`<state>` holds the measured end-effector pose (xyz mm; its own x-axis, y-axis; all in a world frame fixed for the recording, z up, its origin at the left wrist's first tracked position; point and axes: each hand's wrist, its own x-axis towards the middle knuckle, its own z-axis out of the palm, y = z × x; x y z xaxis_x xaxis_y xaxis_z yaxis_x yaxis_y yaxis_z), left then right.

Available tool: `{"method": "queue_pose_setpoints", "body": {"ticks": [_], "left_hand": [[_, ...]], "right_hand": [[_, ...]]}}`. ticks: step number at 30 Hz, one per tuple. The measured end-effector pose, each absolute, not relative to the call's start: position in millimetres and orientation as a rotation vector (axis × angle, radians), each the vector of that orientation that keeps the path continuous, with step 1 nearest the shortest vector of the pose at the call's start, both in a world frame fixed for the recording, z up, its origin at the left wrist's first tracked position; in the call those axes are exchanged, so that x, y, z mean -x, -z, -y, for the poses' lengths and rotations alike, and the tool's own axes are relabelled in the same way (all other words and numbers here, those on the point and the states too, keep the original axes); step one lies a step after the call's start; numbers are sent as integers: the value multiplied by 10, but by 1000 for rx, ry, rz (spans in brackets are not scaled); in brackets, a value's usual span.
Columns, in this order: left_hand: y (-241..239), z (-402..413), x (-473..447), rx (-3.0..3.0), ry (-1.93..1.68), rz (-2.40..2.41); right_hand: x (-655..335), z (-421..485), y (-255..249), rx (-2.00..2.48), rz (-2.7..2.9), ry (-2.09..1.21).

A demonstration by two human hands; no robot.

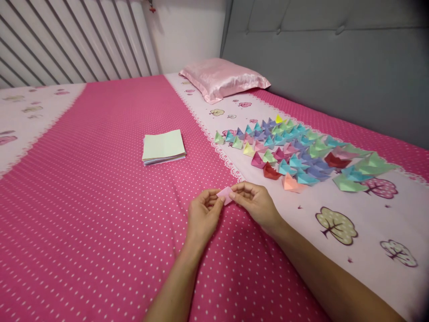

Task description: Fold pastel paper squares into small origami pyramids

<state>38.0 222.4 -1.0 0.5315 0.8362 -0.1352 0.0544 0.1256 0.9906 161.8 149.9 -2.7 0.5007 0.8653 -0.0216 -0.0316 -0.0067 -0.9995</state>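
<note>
A small folded pink paper [225,195] is pinched between my left hand [202,214] and my right hand [255,202], just above the pink dotted bedsheet [100,201]. Each hand grips one side of it with thumb and fingertips. Just beyond my right hand lie several rows of finished folded paper boats [295,150] in many colours; the nearest is an orange boat [291,183]. A stack of square paper sheets [164,146] with a pale green sheet on top rests farther away to the left.
A pink satin pillow [223,78] lies at the head of the bed beside a grey padded headboard [328,67]. A white strip of sheet with tree prints [337,226] runs under the boats. A slatted white wall stands at the far left.
</note>
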Motion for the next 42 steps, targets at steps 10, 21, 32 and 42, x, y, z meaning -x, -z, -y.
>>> {"method": "queue_pose_setpoints", "body": {"ticks": [10, 21, 32, 42], "left_hand": [[28, -2214, -350, -1530, -732, -888], [63, -2219, -333, -1633, -747, -887], [-35, -2169, -346, -1791, -777, -806], [10, -2160, -336, -1818, -738, -845]], "right_hand": [[-1598, -1493, 56, 1426, 948, -771], [-1568, -1499, 47, 1558, 1032, -641], [-1586, -1476, 14, 1510, 974, -778], [-1587, -1480, 40, 1562, 1025, -736]]}}
